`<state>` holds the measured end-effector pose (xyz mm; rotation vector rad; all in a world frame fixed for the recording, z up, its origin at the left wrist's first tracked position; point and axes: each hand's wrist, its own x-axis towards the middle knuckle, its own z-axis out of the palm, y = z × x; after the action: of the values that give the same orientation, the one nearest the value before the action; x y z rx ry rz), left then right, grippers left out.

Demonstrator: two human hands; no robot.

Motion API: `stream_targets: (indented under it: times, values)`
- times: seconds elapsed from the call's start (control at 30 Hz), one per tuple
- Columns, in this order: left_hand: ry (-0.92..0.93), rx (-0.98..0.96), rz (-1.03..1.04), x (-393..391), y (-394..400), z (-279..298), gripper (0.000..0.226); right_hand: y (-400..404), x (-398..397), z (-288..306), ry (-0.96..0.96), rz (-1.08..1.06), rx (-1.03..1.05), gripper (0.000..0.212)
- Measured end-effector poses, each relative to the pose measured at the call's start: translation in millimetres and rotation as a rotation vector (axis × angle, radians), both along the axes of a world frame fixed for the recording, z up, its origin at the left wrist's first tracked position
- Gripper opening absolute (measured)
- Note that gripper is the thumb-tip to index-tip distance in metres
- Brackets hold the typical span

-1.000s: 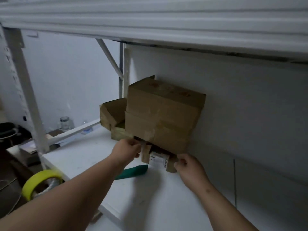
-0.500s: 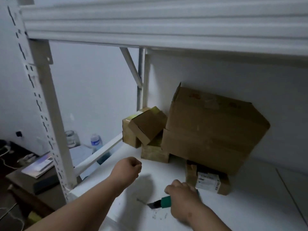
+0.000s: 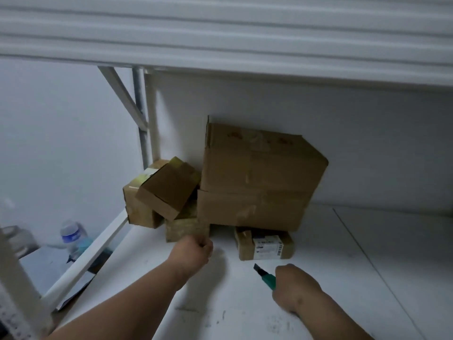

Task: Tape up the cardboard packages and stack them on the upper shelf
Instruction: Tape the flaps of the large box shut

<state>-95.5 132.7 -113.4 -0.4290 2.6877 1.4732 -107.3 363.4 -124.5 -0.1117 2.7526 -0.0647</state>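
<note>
Cardboard packages: five visible, all on the white shelf board (image 3: 318, 278) against the rear wall, under the ribbed shelf above (image 3: 220, 33).

Progress (judgement): partway. Boxes are piled on a shelf, but cannot tell from this view whether this board is the "upper" one meant. Stack is rough, not squared. No tape roll in view.

Containers, largest first:
- Large box (image 3: 259, 158): top of pile, flaps closed, clear tape seam visible on front and top. Contents not visible.
- Wide flat box (image 3: 250, 209): directly under the large one, closed, glossy tape patches on front. Bears on the two small boxes below.
- Tilted box (image 3: 166, 190): left of pile, lying askew, closed; yellowish tape at its upper end. Leans on its neighbours, looks unsettled.
- Left rear box (image 3: 137, 207): partly hidden behind the tilted one, pale tape on top edge.
- Labelled box (image 3: 264, 244): on the board at front right, printed label on top, brown tape strip at left end. Closed.
- Small front box (image 3: 186, 229): under the tilted one, surface too dim to judge sealing.

Hands:
- Left hand (image 3: 192, 253): fingers curled to a fist, holding nothing, just beside the small front box.
- Right hand (image 3: 294, 288): gripping a green utility knife (image 3: 266, 277), blade out, pointing toward the labelled box; near, not touching.

Remaining (judgement): verify seals on small boxes, straighten stack.
</note>
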Motion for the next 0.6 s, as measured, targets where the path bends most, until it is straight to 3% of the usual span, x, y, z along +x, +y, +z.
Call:
stream_targets:
  times: [0.13, 0.3, 0.4, 0.43, 0.5, 0.57, 0.6]
  values:
    - [0.147, -0.058, 0.036, -13, 30, 10, 0.026, 42, -14, 2, 0.015, -0.200, -0.025, 0.032]
    - [0.393, -0.015, 0.333, -14, 40, 34, 0.020, 90, -36, -3, 0.051, -0.347, 0.012, 0.037]
    - [0.478, 0.058, 0.500, -17, 36, 44, 0.021, 98, -55, 3, 0.261, -0.363, -0.022, 0.042]
    - [0.512, 0.091, 0.528, -22, 33, 45, 0.023, 96, -64, 9, 0.364, -0.384, -0.166, 0.047]
    - [0.579, 0.139, 0.517, -33, 21, 45, 0.040, 80, -79, 34, 0.512, -0.431, -0.675, 0.056]
    - [0.589, 0.194, 0.461, -41, 14, 49, 0.068, 60, -87, 66, 0.542, -0.452, -1.201, 0.055]
    - [0.579, 0.270, 0.425, -39, 18, 61, 0.072, 52, -87, 79, 0.500, -0.451, -1.393, 0.055]
